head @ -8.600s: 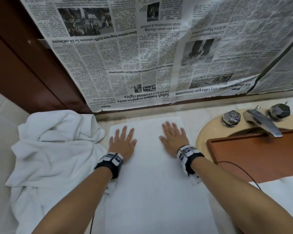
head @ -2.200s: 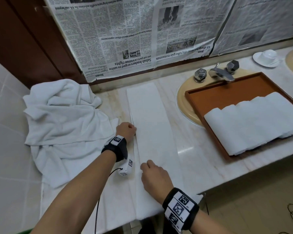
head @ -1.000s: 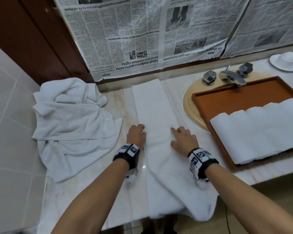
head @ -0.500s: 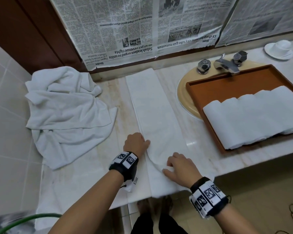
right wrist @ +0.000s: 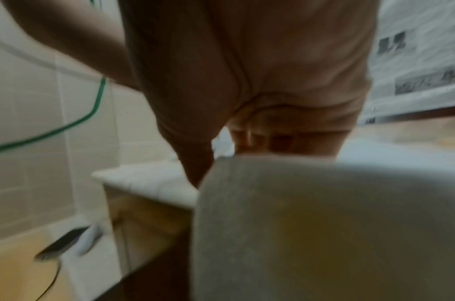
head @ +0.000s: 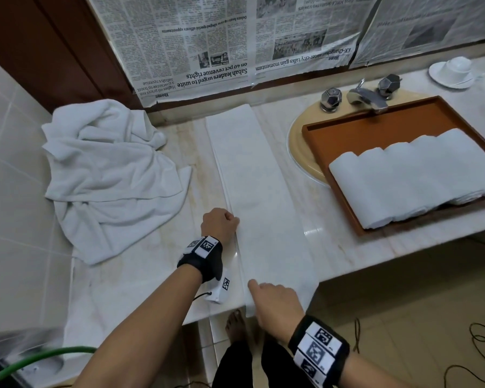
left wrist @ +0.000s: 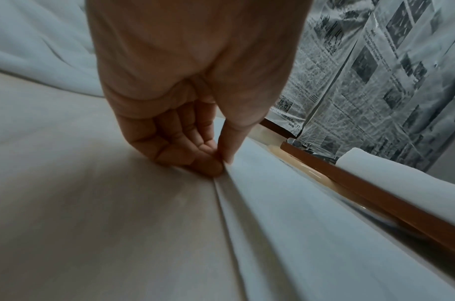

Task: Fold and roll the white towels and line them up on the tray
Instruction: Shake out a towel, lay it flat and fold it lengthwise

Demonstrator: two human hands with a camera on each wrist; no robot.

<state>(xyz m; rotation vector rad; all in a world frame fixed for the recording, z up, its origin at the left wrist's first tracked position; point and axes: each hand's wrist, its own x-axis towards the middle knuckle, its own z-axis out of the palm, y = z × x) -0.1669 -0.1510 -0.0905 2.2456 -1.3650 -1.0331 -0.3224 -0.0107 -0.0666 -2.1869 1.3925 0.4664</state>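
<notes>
A long white folded towel (head: pixel 261 191) lies as a narrow strip across the marble counter, and its near end hangs over the front edge. My left hand (head: pixel 234 219) pinches the strip's left edge between thumb and fingers; the left wrist view shows this left hand (left wrist: pixel 222 163) close up on the towel (left wrist: pixel 311 234). My right hand (head: pixel 261 292) grips the near left corner at the counter's edge. The right wrist view is blurred and shows my right hand (right wrist: pixel 228 146) curled on the hanging towel end (right wrist: pixel 324 224). A brown tray (head: pixel 375 133) on the right holds several rolled towels (head: pixel 403 183) in a row.
A crumpled pile of white towels (head: pixel 107 175) lies on the counter's left side. The tray sits over a sink (head: pixel 300 141) below the faucet (head: pixel 367 98). A cup on a saucer (head: pixel 454 70) stands at the back right. Newspaper (head: pixel 235 37) covers the wall. Cables (head: pixel 482 345) lie on the floor.
My right hand has slid down to the towel's near left corner at the counter edge, and the lifted fold there now lies flat. My left hand keeps its pinch on the left edge.
</notes>
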